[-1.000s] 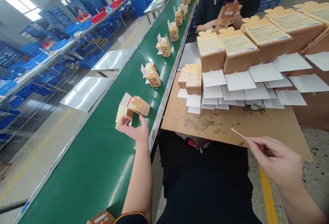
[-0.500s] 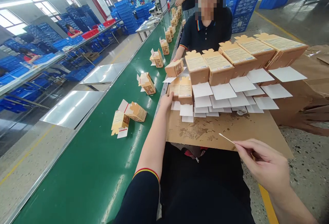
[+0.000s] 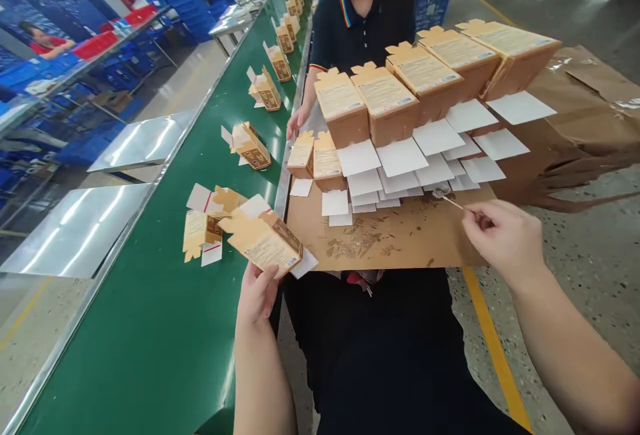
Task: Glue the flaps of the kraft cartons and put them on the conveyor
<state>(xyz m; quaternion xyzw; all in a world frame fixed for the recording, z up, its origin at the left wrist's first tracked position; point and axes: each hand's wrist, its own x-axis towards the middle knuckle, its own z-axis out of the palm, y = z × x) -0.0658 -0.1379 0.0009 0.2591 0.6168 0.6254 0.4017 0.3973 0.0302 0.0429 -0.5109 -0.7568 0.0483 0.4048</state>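
My left hand (image 3: 257,295) is closed on the lower edge of a small open-flapped carton (image 3: 267,243), tilted over the belt's edge. Between the fingertips of my right hand (image 3: 505,235) is a thin cotton swab (image 3: 453,202). Its tip reaches a small clear round container (image 3: 441,192), whose contents I cannot make out. Just beyond, stacked brown cartons (image 3: 345,98) lie with white flaps (image 3: 403,157) sticking out toward me. Two separate cartons (image 3: 327,162) rest at the stack's left end. Wet-looking spots mark the cardboard sheet (image 3: 425,252) beneath.
A green conveyor belt (image 3: 150,328) runs along my left. Two cartons (image 3: 196,230) lie close together on it, with several more (image 3: 250,145) in a line farther up. Across the stack sits a co-worker (image 3: 370,28), one hand (image 3: 299,118) by the belt's edge.
My left hand has come back from the stack's left end and now holds a carton. My right hand has moved the swab forward to the clear container. The camera view has shifted.
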